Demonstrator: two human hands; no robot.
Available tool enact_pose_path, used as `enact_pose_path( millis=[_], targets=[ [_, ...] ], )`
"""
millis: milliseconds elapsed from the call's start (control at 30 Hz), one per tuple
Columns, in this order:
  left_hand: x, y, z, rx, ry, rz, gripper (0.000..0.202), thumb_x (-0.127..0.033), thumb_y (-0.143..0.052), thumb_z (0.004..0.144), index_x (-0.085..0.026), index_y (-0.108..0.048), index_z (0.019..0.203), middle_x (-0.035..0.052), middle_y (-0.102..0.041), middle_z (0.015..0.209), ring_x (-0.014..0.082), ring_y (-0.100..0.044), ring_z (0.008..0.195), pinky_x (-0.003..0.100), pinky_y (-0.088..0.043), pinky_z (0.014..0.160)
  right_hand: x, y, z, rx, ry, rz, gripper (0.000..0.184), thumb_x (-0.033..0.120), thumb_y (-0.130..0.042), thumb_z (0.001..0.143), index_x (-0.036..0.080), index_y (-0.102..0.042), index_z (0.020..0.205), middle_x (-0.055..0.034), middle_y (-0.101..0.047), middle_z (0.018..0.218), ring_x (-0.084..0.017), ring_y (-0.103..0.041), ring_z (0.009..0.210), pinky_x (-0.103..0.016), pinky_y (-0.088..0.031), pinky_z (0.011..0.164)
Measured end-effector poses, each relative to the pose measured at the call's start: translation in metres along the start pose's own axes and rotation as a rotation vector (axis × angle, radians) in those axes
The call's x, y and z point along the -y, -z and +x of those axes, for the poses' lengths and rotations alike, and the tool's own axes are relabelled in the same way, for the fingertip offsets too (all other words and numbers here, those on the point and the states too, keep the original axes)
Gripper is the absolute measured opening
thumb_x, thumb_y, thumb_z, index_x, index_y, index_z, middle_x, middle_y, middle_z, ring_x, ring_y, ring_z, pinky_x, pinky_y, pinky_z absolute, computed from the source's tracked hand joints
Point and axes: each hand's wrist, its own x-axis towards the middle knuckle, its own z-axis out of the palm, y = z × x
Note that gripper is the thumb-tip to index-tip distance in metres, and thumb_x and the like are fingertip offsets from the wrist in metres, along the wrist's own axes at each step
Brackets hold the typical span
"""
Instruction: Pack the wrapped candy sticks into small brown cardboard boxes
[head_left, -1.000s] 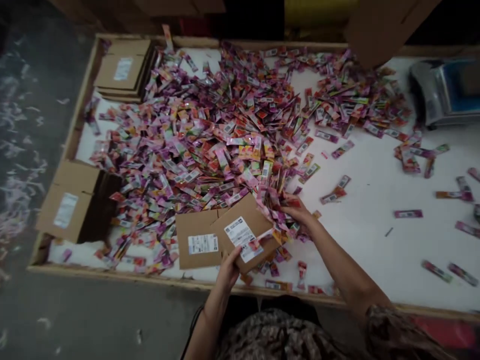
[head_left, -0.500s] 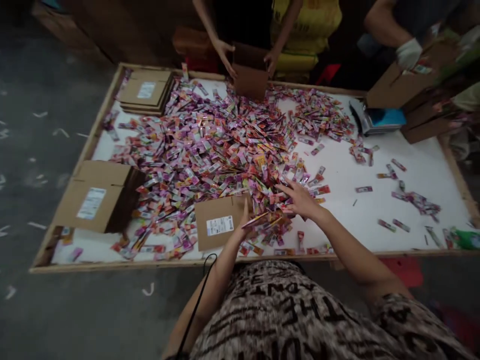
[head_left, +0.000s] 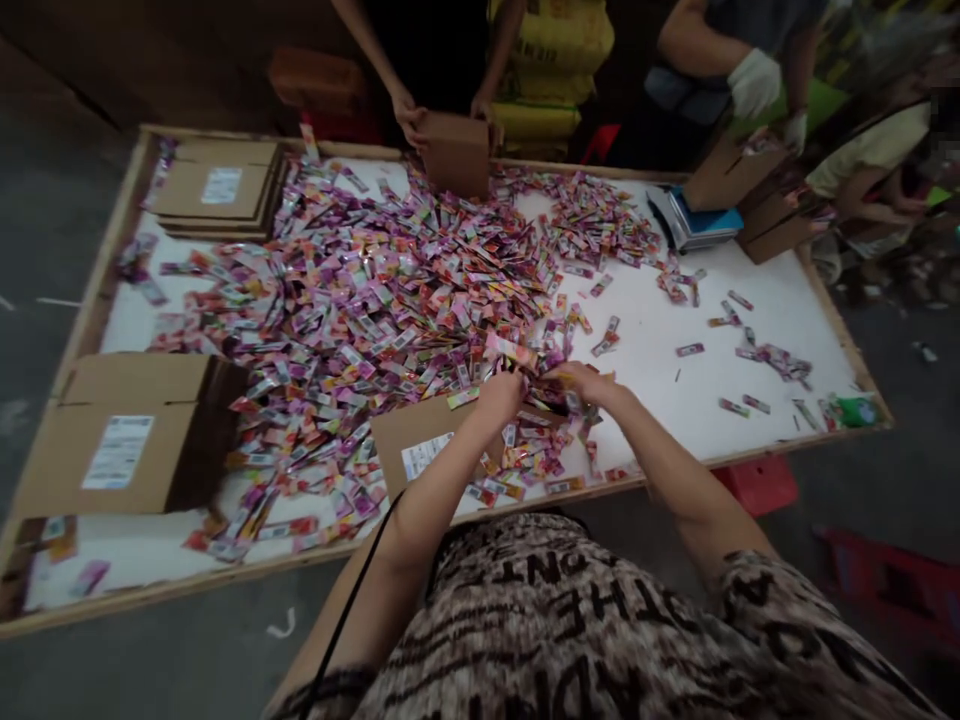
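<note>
Where the heap of sachets [head_left: 375, 300] spreads toward the middle of the near edge of the worktop [head_left: 660, 320], I have both hands close together, just apart. On my feed the left hand [head_left: 501, 395] is curled down among the sachets, with one pale-and-pink packet just beyond its fingers; blur hides the fingertips, so I cannot tell whether the grip is closed on anything. The right hand [head_left: 581, 382] faces it, fingers bent in among the same sachets, and I cannot tell whether it is pinching any. A labelled carton [head_left: 394, 435] lies near the near edge, partly covered by my left forearm, and a strip of cardboard [head_left: 544, 413] shows between the hands.

Folded cartons [head_left: 120, 440] sit by the near left corner and a stack of flat cartons [head_left: 210, 190] in the far left one. At the far edge, a co-worker's hands [head_left: 409, 118] hold a brown box [head_left: 456, 155]. Farther right, a gloved hand [head_left: 754, 85] is above another box at a blue-topped device [head_left: 705, 225]. Near the near right corner I see a green packet [head_left: 856, 411].
</note>
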Motion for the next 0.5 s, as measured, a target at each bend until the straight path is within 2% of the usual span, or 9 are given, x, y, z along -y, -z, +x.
enact_pose_path(
  millis=[100, 167, 233, 300, 367, 400, 433, 467, 500],
  targets=[
    [-0.014, 0.005, 0.019, 0.087, 0.002, -0.026, 0.036, -0.021, -0.051, 0.097, -0.006, -0.067, 0.126, 0.0272, -0.072, 0.111, 0.0340, -0.070, 0.110, 0.042, -0.054, 0.092, -0.016, 0.040, -0.025, -0.081, 0.018, -0.089, 0.038, 0.042, -0.079, 0.078, 0.021, -0.078, 0.110, -0.0077, -0.073, 0.110, -0.026, -0.066, 0.106, -0.040, -0.051, 0.098],
    [-0.027, 0.003, 0.032, 0.150, -0.011, -0.057, 0.033, -0.020, -0.057, 0.094, -0.006, -0.070, 0.121, 0.0276, -0.072, 0.112, 0.0328, -0.070, 0.111, 0.040, -0.053, 0.095, -0.026, 0.037, -0.036, -0.196, -0.069, -0.211, 0.045, 0.046, -0.077, 0.081, 0.020, -0.074, 0.118, -0.0111, -0.070, 0.112, -0.029, -0.064, 0.108, -0.045, -0.050, 0.100],
    [-0.038, -0.001, 0.044, 0.211, -0.035, -0.088, 0.029, -0.018, -0.064, 0.089, -0.006, -0.073, 0.113, 0.0261, -0.073, 0.110, 0.0298, -0.071, 0.108, 0.035, -0.052, 0.095, -0.031, 0.007, -0.039, -0.200, -0.131, -0.318, 0.056, 0.051, -0.078, 0.081, 0.018, -0.070, 0.126, -0.0128, -0.068, 0.112, -0.031, -0.064, 0.107, -0.047, -0.051, 0.098],
    [-0.040, -0.003, 0.050, 0.276, -0.057, -0.121, 0.027, -0.018, -0.068, 0.085, -0.006, -0.075, 0.108, 0.0233, -0.075, 0.105, 0.0264, -0.072, 0.102, 0.031, -0.052, 0.094, -0.030, -0.036, -0.034, -0.068, -0.120, -0.385, 0.085, 0.055, -0.085, 0.071, 0.013, -0.059, 0.141, -0.0181, -0.064, 0.125, -0.034, -0.061, 0.116, -0.047, -0.050, 0.102],
    [-0.027, 0.002, 0.050, 0.347, -0.089, -0.152, 0.028, -0.021, -0.072, 0.081, -0.008, -0.077, 0.105, 0.0184, -0.077, 0.101, 0.0244, -0.073, 0.099, 0.028, -0.052, 0.093, -0.024, -0.074, -0.026, 0.085, -0.119, -0.487, 0.116, 0.053, -0.094, 0.058, 0.007, -0.043, 0.152, -0.0256, -0.053, 0.141, -0.039, -0.054, 0.128, -0.047, -0.046, 0.107],
    [-0.015, 0.008, 0.047, 0.359, -0.112, -0.208, 0.029, -0.024, -0.073, 0.080, -0.009, -0.078, 0.105, 0.0156, -0.077, 0.101, 0.0242, -0.072, 0.098, 0.028, -0.052, 0.092, -0.021, -0.087, -0.021, 0.152, -0.141, -0.549, 0.120, 0.050, -0.096, 0.057, 0.004, -0.041, 0.153, -0.0281, -0.049, 0.143, -0.041, -0.053, 0.128, -0.048, -0.046, 0.108],
    [0.000, 0.016, 0.043, 0.344, -0.131, -0.303, 0.032, -0.028, -0.073, 0.080, -0.011, -0.078, 0.106, 0.0130, -0.078, 0.100, 0.0243, -0.072, 0.097, 0.029, -0.053, 0.092, -0.018, -0.096, -0.017, 0.206, -0.166, -0.597, 0.112, 0.047, -0.094, 0.061, 0.004, -0.044, 0.151, -0.0285, -0.050, 0.142, -0.040, -0.056, 0.125, -0.047, -0.047, 0.107],
    [0.018, 0.024, 0.036, 0.295, -0.136, -0.429, 0.035, -0.034, -0.071, 0.080, -0.013, -0.078, 0.107, 0.0109, -0.078, 0.099, 0.0246, -0.072, 0.097, 0.031, -0.055, 0.090, -0.017, -0.101, -0.014, 0.242, -0.183, -0.631, 0.095, 0.043, -0.090, 0.070, 0.004, -0.050, 0.147, -0.0273, -0.054, 0.138, -0.038, -0.060, 0.120, -0.045, -0.048, 0.104],
    [0.039, 0.033, 0.028, 0.200, -0.118, -0.577, 0.038, -0.041, -0.068, 0.082, -0.014, -0.078, 0.108, 0.0098, -0.078, 0.097, 0.0251, -0.072, 0.095, 0.033, -0.056, 0.089, -0.017, -0.103, -0.013, 0.260, -0.188, -0.650, 0.075, 0.040, -0.082, 0.080, 0.006, -0.056, 0.142, -0.0252, -0.059, 0.132, -0.036, -0.063, 0.114, -0.043, -0.050, 0.101]
  ],
)
